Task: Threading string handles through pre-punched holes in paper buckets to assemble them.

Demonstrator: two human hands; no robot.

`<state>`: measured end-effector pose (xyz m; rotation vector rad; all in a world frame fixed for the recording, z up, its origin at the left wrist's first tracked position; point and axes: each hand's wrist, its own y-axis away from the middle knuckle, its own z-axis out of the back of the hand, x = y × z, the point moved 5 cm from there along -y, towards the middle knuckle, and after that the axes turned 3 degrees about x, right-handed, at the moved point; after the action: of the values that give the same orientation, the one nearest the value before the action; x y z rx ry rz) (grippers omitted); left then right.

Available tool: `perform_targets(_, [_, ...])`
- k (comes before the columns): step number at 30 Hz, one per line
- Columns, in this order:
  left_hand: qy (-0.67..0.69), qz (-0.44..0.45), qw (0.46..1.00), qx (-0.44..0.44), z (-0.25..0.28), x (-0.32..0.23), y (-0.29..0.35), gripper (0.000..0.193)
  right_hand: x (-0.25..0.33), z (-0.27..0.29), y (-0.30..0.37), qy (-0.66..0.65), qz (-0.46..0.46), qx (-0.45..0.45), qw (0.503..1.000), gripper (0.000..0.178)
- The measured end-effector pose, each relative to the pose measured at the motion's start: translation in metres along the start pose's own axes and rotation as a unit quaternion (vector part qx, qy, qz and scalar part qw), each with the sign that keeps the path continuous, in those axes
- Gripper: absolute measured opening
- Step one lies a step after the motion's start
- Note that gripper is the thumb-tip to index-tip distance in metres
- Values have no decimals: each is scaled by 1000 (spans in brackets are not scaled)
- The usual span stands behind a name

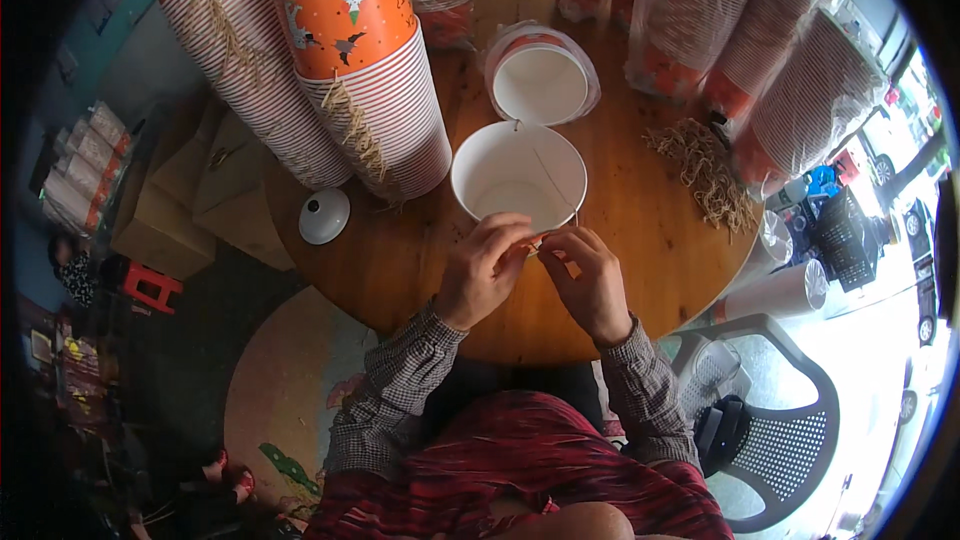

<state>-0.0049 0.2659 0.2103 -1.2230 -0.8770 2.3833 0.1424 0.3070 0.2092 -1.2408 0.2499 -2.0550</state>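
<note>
A white-lined paper bucket (500, 165) stands mouth up on the round wooden table, right in front of me. A thin cord (549, 176) runs from its far rim down to the right side of the near rim. At that near rim my left hand (487, 270) and my right hand (585, 280) come together, fingertips pinched on a short piece of cord. The fingers partly hide the cord's end and the rim there. Just behind stands another white bucket (541, 85) in clear plastic wrap.
Tall stacks of orange printed buckets (375, 90) with tan cords draped on them rise at left, beside a white lid (325, 216). Loose tan cords (705, 175) lie at right, before plastic-wrapped bucket stacks (810, 90). A grey plastic chair (800, 420) stands lower right.
</note>
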Motion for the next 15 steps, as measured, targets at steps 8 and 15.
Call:
perform_targets(8, [-79,-47,996,14,-3,-1,-2,22,7,4,-1,38,21,-12,999,8])
perform_targets(15, [-124,-62,990,-11,-9,-1,1,21,5,5,5,54,48,-6,997,7])
